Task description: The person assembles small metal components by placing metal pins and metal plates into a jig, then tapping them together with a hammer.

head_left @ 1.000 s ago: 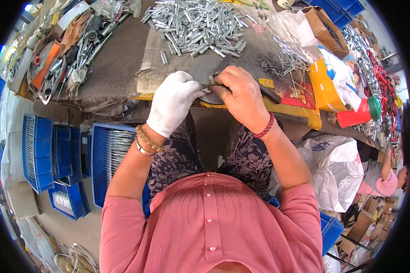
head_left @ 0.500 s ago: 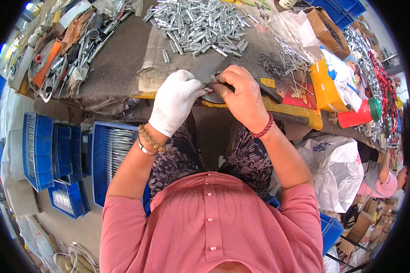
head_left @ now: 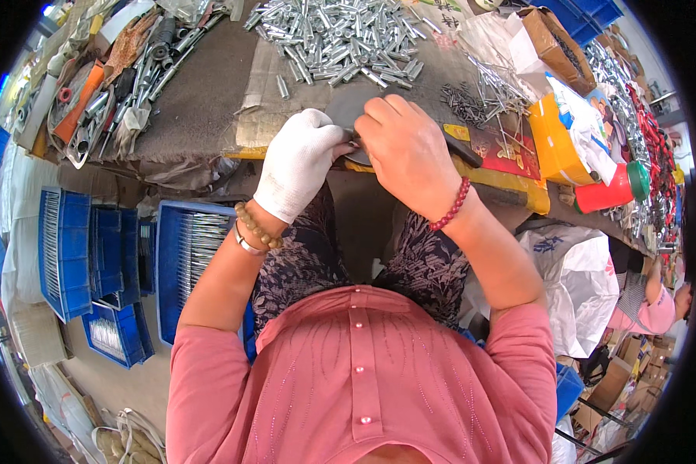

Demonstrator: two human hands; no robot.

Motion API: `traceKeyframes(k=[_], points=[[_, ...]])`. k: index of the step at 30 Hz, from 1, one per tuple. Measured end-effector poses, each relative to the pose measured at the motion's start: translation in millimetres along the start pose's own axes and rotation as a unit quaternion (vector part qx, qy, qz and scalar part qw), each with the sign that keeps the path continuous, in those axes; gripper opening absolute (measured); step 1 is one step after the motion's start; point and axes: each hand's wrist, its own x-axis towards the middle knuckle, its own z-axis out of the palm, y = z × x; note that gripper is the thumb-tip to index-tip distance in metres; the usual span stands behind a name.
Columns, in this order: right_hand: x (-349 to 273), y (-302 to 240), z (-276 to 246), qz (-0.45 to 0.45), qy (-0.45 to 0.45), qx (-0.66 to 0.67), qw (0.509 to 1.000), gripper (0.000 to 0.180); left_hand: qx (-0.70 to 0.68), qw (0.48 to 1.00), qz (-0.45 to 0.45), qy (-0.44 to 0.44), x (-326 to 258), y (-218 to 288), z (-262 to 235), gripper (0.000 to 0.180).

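Note:
My left hand (head_left: 300, 164), in a white knit glove, is closed in a pinch near the bench's front edge. Beside it my bare right hand (head_left: 410, 155) is closed, knuckles up, its fingertips meeting the glove's. Whatever sits between the fingers is mostly hidden and too small to name. Under and behind the hands lies a dark grey flat metal plate (head_left: 346, 107); a black handle (head_left: 464, 151) sticks out to the right of my right hand. Farther back is a heap of short shiny metal tubes (head_left: 340, 39), with one tube (head_left: 283, 87) lying apart.
Small dark screws (head_left: 465, 105) and long thin rods (head_left: 496, 81) lie to the right. Beyond are a yellow box (head_left: 555, 139) and a red jar with a green lid (head_left: 607, 192). Tools (head_left: 131, 85) crowd the left. Below, a blue bin (head_left: 165, 271) holds metal rods.
My right hand has rolled over toward the left hand, so its back now covers the fingertips and the small piece. The left hand has barely moved.

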Motion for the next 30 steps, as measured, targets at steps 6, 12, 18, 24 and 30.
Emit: traceKeyframes(k=[6, 12, 18, 24, 30], points=[[0.1, -1.3, -0.3, 0.004, -0.032, -0.005, 0.999, 0.009, -0.025, 1.0, 0.0, 0.015, -1.0, -1.4, 3.5, 0.014], [-13.2, 4.6, 11.8, 0.062, 0.026, 0.074, 0.995, 0.016, -0.017, 1.0, -0.014, 0.009, -0.1, 0.2, 3.0, 0.012], [-13.5, 1.4, 11.3, 0.072, 0.033, 0.074, 0.994, 0.02, -0.019, 1.0, -0.013, 0.002, 0.2, -0.6, 2.3, 0.012], [-16.1, -7.7, 4.5, 0.064, 0.022, 0.033, 0.997, 0.021, -0.022, 0.999, -0.023, -0.006, 1.0, 3.6, -1.2, 0.012], [-20.3, -7.7, 3.1, 0.066, 0.039, 0.059, 0.995, 0.023, -0.025, 1.0, -0.018, -0.001, 2.4, 4.5, -0.9, 0.011]])
